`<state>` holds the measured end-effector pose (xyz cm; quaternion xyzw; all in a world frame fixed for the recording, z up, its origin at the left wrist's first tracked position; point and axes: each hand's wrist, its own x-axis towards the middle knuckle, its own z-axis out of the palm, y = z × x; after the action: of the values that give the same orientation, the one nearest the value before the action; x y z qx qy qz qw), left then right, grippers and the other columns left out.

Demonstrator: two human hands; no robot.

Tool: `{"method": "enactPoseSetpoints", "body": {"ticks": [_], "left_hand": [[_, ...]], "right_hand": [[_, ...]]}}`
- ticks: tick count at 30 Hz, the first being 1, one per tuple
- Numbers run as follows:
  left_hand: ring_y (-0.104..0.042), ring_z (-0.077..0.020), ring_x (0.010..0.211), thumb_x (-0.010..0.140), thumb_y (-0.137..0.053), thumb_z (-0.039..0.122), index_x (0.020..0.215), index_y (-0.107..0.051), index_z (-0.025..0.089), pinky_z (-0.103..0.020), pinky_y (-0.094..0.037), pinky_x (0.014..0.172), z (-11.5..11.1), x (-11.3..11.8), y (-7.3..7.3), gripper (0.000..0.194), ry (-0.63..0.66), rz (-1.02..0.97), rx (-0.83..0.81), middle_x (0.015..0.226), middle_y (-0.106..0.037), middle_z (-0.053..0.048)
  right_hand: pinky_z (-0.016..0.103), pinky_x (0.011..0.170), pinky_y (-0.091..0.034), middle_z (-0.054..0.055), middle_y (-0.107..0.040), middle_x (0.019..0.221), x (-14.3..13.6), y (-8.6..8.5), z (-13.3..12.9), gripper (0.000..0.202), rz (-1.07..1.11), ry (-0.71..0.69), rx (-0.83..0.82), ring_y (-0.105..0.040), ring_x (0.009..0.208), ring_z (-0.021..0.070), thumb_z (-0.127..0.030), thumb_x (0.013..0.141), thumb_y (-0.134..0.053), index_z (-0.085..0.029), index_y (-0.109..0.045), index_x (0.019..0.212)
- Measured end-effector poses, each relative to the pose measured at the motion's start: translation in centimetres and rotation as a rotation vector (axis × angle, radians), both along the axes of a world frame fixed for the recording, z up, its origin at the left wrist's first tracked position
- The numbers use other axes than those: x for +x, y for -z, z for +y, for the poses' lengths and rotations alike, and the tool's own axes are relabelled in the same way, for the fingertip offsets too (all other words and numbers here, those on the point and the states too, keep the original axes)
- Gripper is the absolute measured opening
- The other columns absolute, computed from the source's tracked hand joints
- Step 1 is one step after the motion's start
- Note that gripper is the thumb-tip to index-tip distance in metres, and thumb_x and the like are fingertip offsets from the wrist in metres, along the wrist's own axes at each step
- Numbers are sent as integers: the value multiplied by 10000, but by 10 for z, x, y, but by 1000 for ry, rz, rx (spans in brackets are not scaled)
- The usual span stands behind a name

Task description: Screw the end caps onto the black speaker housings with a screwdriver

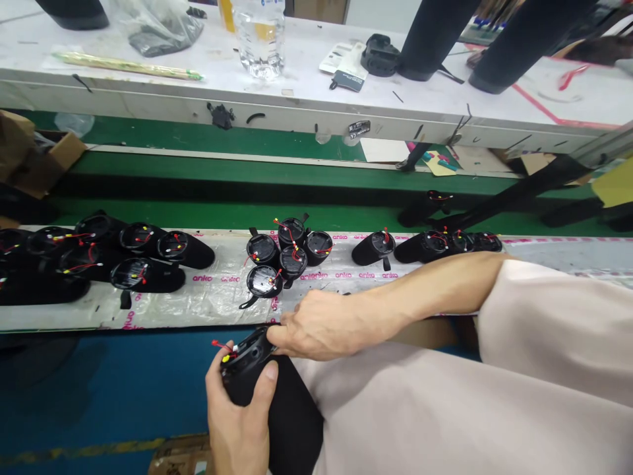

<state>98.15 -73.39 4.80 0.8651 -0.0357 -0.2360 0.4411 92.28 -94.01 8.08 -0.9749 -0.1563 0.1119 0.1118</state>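
A black cylinder (291, 415) with an open end, from which red and yellow wire connectors stick out, rests tilted against my lap. My left hand (240, 409) is wrapped round it near that end, thumb on the near side. The fingers of my right hand (316, 326) are bent and pressed at the far rim of the same end; whatever lies under the fingertips is hidden. Just beyond, on the plastic-covered ledge (217, 300), stands a group of similar cylinders (293, 261) with wires on top.
More black cylinders (148, 274) lie at the left and others (428, 245) at the right of the ledge. Behind, a white shelf (306, 99) holds a water bottle (260, 39) and tall black cylinders (435, 39). A cardboard box (180, 455) is on the floor.
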Motion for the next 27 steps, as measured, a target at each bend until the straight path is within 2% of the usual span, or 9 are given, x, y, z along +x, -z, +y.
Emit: {"method": "enactPoseSetpoints", "body": {"ticks": [3, 7, 9, 12, 16, 18, 23, 27], "left_hand": [[-556, -414, 1396, 758, -783, 746, 1501, -562, 177, -549, -465, 1156, -1, -1, -1, 962, 2, -10, -1, 1426, -648, -182], [-567, -417, 1381, 764, -780, 743, 1501, -552, 171, -574, -466, 1155, -2, -1, -2, 960, 1, -32, 0, 1437, -637, -191], [-566, -418, 1380, 765, -775, 741, 1511, -543, 150, -581, -468, 1149, -2, -1, -3, 980, 9, -46, 12, 1449, -628, -207], [-560, -418, 1384, 758, -774, 745, 1527, -533, 131, -573, -474, 1145, -2, -2, -3, 1013, 10, -48, 21, 1457, -621, -218], [-558, -396, 1394, 758, -780, 752, 1535, -526, 151, -536, -446, 1189, 1, -3, -1, 1015, -16, -20, 1, 1490, -602, -198], [-564, -393, 1387, 756, -787, 755, 1531, -526, 166, -538, -439, 1198, 2, -4, 1, 1008, -24, -1, -13, 1487, -604, -188], [-550, -404, 1394, 778, -785, 726, 1490, -546, 198, -577, -427, 1206, 0, -6, 0, 918, -28, -60, 9, 1469, -603, -175], [-566, -411, 1366, 778, -781, 722, 1482, -538, 195, -598, -442, 1187, -4, -6, -2, 913, -33, -61, 43, 1432, -611, -178]], "right_hand": [[369, 446, -200, 17, -703, 790, -2, -1, 1, 308, -32, -4, -22, -568, 538, 169, -369, 1178, -335, -165, -565, 1147], [375, 446, -192, 12, -659, 770, -5, 3, 0, 161, -138, -46, -62, -522, 517, 170, -192, 1108, -415, -149, -569, 1131], [371, 447, -194, 5, -654, 762, -4, 4, 0, 140, -147, -61, -70, -506, 510, 169, -152, 1079, -437, -153, -569, 1125], [365, 447, -197, -1, -670, 765, -1, 4, 0, 157, -135, -59, -53, -513, 518, 168, -216, 1119, -423, -164, -570, 1128], [364, 439, -201, 1, -702, 794, -1, 3, 2, 338, -39, -10, -22, -525, 528, 170, -386, 1181, -312, -171, -571, 1158], [365, 438, -199, 1, -705, 808, -3, 2, 2, 341, -23, 9, -3, -514, 526, 167, -389, 1181, -314, -168, -573, 1162], [365, 429, -209, -12, -666, 768, -7, 2, 2, 258, -39, 7, 23, -460, 497, 168, -308, 1156, -366, -157, -575, 1157], [368, 434, -204, 6, -638, 758, -6, 1, 3, 171, -104, -42, -40, -443, 493, 170, -123, 1060, -421, -130, -573, 1138]]}}
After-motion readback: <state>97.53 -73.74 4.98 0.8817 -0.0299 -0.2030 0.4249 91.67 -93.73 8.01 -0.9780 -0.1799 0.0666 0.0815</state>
